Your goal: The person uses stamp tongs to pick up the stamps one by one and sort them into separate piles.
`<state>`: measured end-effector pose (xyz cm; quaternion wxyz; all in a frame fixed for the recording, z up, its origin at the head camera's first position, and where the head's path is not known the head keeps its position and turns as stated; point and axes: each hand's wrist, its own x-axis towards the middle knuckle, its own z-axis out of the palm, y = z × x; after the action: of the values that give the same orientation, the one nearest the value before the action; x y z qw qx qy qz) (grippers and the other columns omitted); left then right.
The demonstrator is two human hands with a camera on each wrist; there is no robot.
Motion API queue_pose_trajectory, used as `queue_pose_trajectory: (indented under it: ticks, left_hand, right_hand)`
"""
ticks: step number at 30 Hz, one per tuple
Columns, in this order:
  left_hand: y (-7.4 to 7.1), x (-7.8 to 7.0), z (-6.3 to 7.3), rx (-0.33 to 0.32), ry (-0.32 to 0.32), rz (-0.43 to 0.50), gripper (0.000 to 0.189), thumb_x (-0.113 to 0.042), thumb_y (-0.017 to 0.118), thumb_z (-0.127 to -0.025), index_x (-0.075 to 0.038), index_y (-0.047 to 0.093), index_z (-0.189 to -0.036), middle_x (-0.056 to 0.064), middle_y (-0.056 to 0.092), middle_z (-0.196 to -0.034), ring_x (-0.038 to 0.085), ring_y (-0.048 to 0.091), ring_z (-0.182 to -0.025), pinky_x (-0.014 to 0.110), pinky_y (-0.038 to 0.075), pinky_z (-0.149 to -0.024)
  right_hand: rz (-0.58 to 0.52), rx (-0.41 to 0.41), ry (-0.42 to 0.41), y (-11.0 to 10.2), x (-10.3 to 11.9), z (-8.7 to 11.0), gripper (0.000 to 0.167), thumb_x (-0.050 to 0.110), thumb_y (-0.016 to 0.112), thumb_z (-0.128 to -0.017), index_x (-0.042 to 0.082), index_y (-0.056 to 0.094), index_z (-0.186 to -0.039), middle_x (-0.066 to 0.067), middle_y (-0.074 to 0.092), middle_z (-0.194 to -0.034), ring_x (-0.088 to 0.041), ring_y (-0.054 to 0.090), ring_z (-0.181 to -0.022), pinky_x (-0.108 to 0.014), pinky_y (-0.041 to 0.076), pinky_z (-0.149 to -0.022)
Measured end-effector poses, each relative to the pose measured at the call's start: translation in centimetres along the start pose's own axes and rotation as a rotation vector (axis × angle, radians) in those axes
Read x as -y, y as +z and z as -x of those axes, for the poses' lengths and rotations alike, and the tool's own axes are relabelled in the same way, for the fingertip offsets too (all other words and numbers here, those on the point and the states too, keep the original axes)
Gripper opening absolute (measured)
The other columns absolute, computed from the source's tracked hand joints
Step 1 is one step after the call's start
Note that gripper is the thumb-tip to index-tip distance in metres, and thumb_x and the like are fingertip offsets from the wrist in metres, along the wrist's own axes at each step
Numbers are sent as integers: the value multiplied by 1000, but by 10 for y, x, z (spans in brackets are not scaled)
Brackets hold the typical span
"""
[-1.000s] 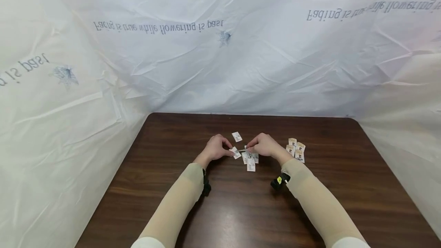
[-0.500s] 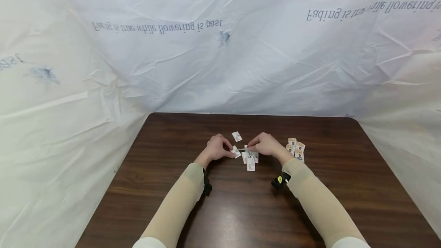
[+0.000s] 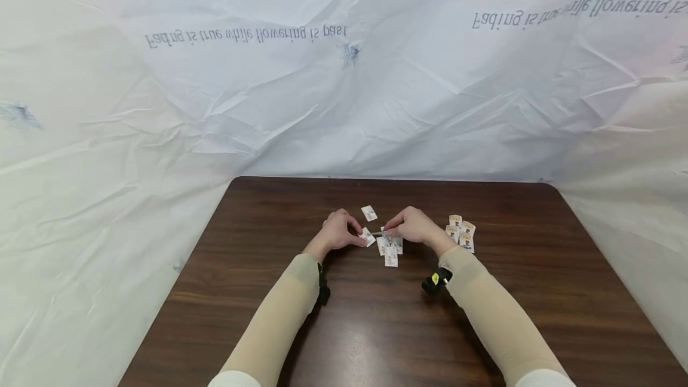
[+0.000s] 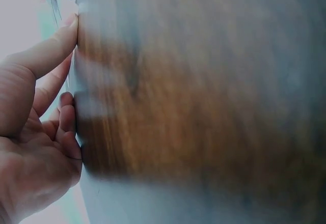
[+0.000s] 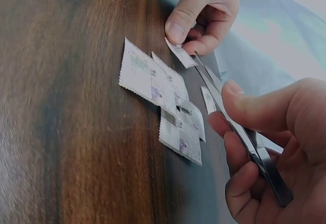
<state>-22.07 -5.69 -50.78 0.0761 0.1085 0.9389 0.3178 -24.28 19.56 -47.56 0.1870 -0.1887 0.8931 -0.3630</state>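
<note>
My right hand (image 3: 414, 227) grips a pair of metal tweezers (image 5: 248, 141) between thumb and fingers. The tweezers' narrow tips reach the edge of a small white sachet (image 5: 182, 56). Thumb and forefinger of my left hand (image 3: 337, 230) pinch that sachet's other end. Below the tweezers, several white sachets (image 5: 147, 76) with serrated edges overlap on the wooden table (image 3: 355, 321). In the left wrist view the fingers show from the side, and the sachet is hidden behind them.
A lone white sachet (image 3: 369, 213) lies beyond my hands toward the back of the table. To the right, past my right hand, sits a group of several sachets with yellowish prints (image 3: 466, 237). White printed sheeting (image 3: 344, 112) surrounds the back and sides.
</note>
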Motion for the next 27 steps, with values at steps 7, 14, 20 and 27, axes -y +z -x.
queue_pose_trajectory:
  ticks: [7,14,20,27]
  left_hand:
    - [-1,0,-1,11,7,19,22,-36,96,-83,-20,82,-89,0,60,-111,27,54,-112,53,40,-106]
    - [-1,0,-3,28,-6,33,21,-36,96,-83,-21,82,-89,-1,59,-111,27,53,-112,53,39,-108]
    - [-4,2,-5,50,-1,53,21,-35,96,-83,-22,82,-91,0,58,-115,28,51,-114,52,40,-109]
    - [-16,13,-3,127,11,300,23,-25,91,-89,-13,80,-105,5,61,-120,25,55,-103,44,49,-93]
  right_hand:
    - [33,-20,11,5,3,0,17,14,76,-99,8,85,-111,-11,78,-118,-31,70,-115,-50,56,-96]
    - [35,-34,33,7,6,1,17,12,74,-99,7,85,-110,-11,79,-117,-28,71,-111,-47,57,-91]
    - [16,-49,59,9,9,2,16,12,74,-99,6,85,-110,-11,79,-117,-27,70,-110,-46,56,-91]
    - [-74,-67,83,14,8,1,17,10,74,-100,4,84,-112,-13,78,-120,-29,69,-114,-47,56,-95]
